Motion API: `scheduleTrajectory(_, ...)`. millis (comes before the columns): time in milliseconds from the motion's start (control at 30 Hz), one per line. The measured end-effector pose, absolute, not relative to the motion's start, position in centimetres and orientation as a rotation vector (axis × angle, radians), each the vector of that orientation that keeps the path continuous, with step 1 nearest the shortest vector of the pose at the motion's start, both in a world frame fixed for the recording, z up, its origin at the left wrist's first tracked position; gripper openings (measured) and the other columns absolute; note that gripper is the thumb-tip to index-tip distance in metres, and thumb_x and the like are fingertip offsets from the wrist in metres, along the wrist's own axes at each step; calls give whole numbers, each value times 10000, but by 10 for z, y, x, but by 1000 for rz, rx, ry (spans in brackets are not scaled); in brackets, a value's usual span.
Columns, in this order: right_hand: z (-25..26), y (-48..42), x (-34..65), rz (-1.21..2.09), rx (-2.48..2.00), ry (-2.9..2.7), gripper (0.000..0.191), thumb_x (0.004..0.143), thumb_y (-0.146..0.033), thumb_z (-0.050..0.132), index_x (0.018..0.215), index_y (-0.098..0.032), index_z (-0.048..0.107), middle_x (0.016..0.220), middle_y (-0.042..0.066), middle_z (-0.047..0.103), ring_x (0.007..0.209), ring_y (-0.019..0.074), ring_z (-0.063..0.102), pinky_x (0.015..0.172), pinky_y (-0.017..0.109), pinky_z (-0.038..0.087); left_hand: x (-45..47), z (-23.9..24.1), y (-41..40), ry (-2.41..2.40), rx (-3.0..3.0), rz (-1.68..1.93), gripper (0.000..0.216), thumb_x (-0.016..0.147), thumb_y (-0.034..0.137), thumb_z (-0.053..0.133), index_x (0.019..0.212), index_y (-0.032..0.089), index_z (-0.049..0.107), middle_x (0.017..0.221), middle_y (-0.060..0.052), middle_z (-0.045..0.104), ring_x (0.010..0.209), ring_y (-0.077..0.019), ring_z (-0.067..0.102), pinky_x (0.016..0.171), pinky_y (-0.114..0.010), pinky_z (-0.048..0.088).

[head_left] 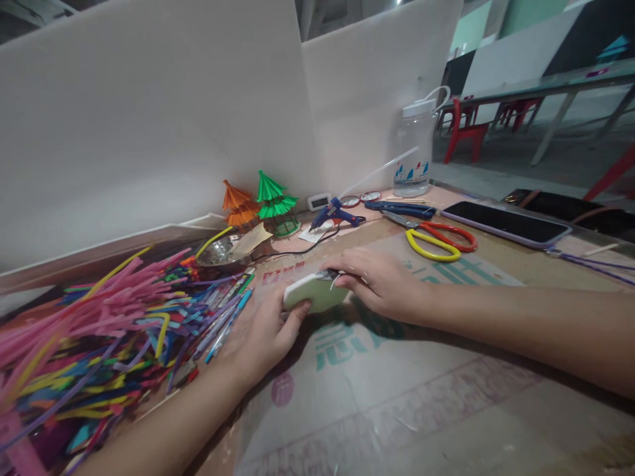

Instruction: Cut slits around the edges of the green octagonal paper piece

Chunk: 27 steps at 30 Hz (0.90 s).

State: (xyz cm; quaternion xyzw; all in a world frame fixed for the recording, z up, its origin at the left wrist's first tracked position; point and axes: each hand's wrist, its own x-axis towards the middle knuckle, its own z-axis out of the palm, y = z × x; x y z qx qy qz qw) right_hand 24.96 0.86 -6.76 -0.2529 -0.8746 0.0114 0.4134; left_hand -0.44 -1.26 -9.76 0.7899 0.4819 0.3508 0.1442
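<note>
Both hands meet over the middle of the table at a flat, pale green piece [315,293] with a white edge and blunt corners; its kind is not clear. My left hand [272,330] grips its left end, thumb lying on the near face. At the opposite end my right hand [380,281] pinches near a small dark part, where a thin white strand shows. The right fingertips partly cover that dark part. Beyond the hands lie a blue glue gun [331,215] and scissors [436,241] with one yellow and one red handle.
Colourful pipe cleaners [114,324] pile up at left, beside pens [231,324] and a metal bowl [218,251]. Orange [241,205] and green [274,201] tiered models stand behind. A water bottle [414,149], blue pliers [401,209] and a phone [506,223] line the far right.
</note>
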Motion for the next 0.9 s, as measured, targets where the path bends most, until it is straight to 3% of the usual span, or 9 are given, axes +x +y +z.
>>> scheduleTrajectory(900, -64, 5, 248, 6, -587, -2191, 277, 1023, -299, 500, 1197, -163, 667, 1070, 100, 752, 942, 217, 673, 805, 347, 513, -1, -85, -20, 1435, 2433, 928, 260, 926, 353, 563, 1138, 234, 657, 1022, -82, 728, 1021, -276, 665, 909, -391, 518)
